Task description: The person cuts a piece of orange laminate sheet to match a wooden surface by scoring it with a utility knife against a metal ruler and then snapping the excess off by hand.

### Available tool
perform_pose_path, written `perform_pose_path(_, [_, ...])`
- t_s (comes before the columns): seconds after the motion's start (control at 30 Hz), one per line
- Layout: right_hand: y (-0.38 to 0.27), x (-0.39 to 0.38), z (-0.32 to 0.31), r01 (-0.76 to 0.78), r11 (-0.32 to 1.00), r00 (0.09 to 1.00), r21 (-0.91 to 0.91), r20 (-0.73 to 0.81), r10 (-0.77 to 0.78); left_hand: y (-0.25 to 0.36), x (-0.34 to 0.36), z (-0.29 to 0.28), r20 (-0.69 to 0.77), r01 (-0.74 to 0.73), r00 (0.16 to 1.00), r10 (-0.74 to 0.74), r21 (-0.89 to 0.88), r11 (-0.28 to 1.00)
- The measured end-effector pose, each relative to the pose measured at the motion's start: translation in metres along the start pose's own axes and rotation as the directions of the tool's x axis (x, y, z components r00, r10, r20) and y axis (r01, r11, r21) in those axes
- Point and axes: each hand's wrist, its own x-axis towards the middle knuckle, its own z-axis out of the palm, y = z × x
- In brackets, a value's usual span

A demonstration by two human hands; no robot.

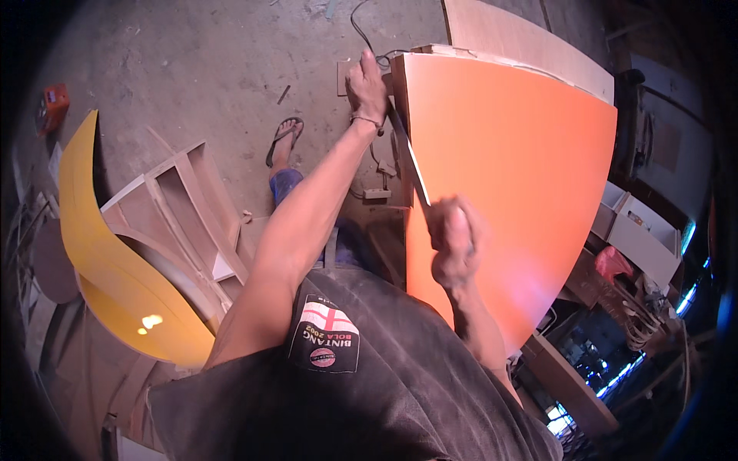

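Note:
An orange-faced panel (507, 184) stands at my right, its long left edge running away from me. My right hand (459, 246), slightly blurred, is closed round the near end of a long, narrow flat tool (415, 167), perhaps a file. The tool lies slantwise along the panel's left edge, its far end reaching toward my left hand. Beside the panel's far left corner, my left hand (367, 92) is closed with the thumb pointing away from me. What its fingers grip is hidden.
A yellow curved panel (115, 269) and a wooden frame with compartments (173, 203) stand at left. An orange box (54, 107) sits on the floor. A power socket block (376, 194) and black cable (361, 29) lie beside the panel. A plywood sheet (523, 42) is behind it.

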Motion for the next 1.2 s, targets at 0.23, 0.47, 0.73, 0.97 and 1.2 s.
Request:
perform_pose_path(0.23, [0.004,-0.041,-0.004,-0.028,0.992,1.000,0.124,-0.006,0.029,0.010,-0.055,-0.008,-0.058,0.099,0.994,-0.097,0.033,0.995])
perform_pose_path(0.47, [-0.003,-0.079,-0.021,-0.062,0.977,0.995,0.204,-0.059,0.075,0.020,-0.088,-0.012,0.084,0.099,0.992,-0.099,-0.007,0.995])
perform_pose_path(0.73, [0.047,-0.065,0.010,-0.090,0.995,0.996,-0.053,0.002,0.090,-0.072,-0.092,-0.040,0.061,0.137,0.986,-0.152,0.206,0.969])
perform_pose_path(0.97, [0.009,-0.054,-0.012,0.021,0.993,1.000,0.115,-0.021,-0.018,0.014,-0.053,-0.025,0.102,0.016,0.995,-0.019,0.031,0.999])
perform_pose_path(1.2, [-0.009,-0.096,-0.047,0.189,0.977,0.981,0.102,0.025,-0.192,0.061,-0.112,-0.020,0.032,-0.070,0.997,0.073,-0.084,0.994])
